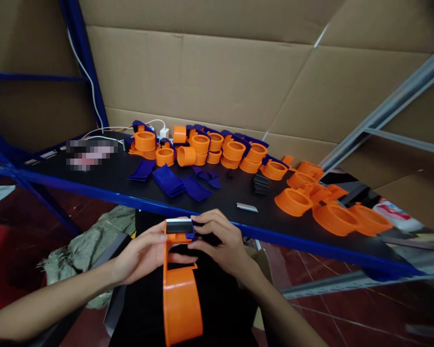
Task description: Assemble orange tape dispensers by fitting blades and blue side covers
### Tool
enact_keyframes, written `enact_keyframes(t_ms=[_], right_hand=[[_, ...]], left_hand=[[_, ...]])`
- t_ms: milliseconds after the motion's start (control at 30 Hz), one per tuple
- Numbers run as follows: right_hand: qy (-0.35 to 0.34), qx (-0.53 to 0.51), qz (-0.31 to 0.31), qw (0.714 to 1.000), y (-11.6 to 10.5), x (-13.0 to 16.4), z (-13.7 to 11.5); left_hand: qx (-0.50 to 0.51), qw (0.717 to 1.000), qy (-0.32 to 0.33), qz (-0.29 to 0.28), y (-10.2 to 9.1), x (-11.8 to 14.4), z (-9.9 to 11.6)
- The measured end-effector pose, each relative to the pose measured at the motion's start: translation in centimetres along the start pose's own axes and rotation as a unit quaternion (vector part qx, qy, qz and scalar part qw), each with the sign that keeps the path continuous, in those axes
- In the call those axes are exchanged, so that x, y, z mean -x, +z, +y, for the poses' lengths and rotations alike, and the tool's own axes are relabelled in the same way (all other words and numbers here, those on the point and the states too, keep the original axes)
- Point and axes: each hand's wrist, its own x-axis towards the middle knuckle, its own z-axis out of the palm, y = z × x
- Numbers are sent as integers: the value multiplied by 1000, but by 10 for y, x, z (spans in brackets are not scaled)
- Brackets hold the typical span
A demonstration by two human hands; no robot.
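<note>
An orange tape dispenser point(183, 301) hangs upright over my lap, its round hub downward. At its top sit a toothed metal blade point(178, 220), a black roller-like strip and a bit of blue plastic. My left hand point(142, 250) grips the frame from the left, thumb on the orange edge and fingers behind. From the right, my right hand point(222, 241) closes its thumb and fingers on the blue end of the head. Beyond, on the shelf, lie blue plastic plates point(168, 180), a black ribbed stack point(260, 184) and a loose metal strip point(246, 207).
Several orange dispensers with blue parts point(235, 150) stand in a row at the back of the black shelf point(217, 202). More orange bodies point(334, 217) lie at the right. A blue front rail, cardboard walls and a white charger point(164, 132) surround them.
</note>
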Motion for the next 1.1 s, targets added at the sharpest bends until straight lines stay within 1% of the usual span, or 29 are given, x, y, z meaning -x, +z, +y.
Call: enact_keyframes(t_ms=[67,133,200,267,300,367,400,433,500,533,600,667,733,767,800,833,867,967,1033,1100], right_hand=[[-3,-3,-23,1000,-9,-3,-1],[3,1,-32,999,-17,-5,-6],[9,17,-1,1000,-24,-6,-16],[7,32,18,999,-27,-5,-28],[4,38,5,999,-26,-4,-34],[-1,61,-56,997,-20,-1,-45],[0,83,-83,993,-15,0,-49],[2,112,-98,989,-9,2,-53],[14,163,-108,981,2,6,-55],[23,174,-109,978,7,9,-55],[44,159,-116,979,11,12,-53],[72,112,-97,986,10,12,-51],[118,42,-36,992,5,10,-48],[149,-6,-5,989,3,8,-47],[184,-66,17,981,0,6,-46],[222,-132,26,966,-1,4,-45],[259,-202,24,944,-1,2,-44],[344,-379,-7,859,7,2,-39],[375,-447,-43,811,15,5,-37],[393,-480,-80,780,21,7,-36]], left_hand=[[-7,1000,15,-14,-1,-1,2],[-45,999,19,-7,-5,-3,2],[-99,994,22,28,-11,-4,1],[-151,985,47,72,-16,-5,0],[-175,978,69,88,-17,-5,0],[-218,963,114,107,-18,-6,0],[-233,958,125,113,-18,-6,0],[-239,955,125,125,-18,-6,0],[-228,955,106,158,-16,-6,-2],[-217,955,95,176,-15,-6,-3],[-197,957,83,198,-14,-5,-5],[-168,965,83,184,-13,-5,-5],[-121,978,96,137,-13,-5,-5],[-96,984,107,109,-13,-5,-4],[-74,987,117,83,-12,-6,-4],[-58,989,123,57,-13,-6,-3],[-46,991,121,32,-13,-7,-3],[-22,994,104,-38,-17,-7,-5],[-10,992,102,-71,-21,-6,-7],[-6,991,102,-87,-24,-4,-7]])
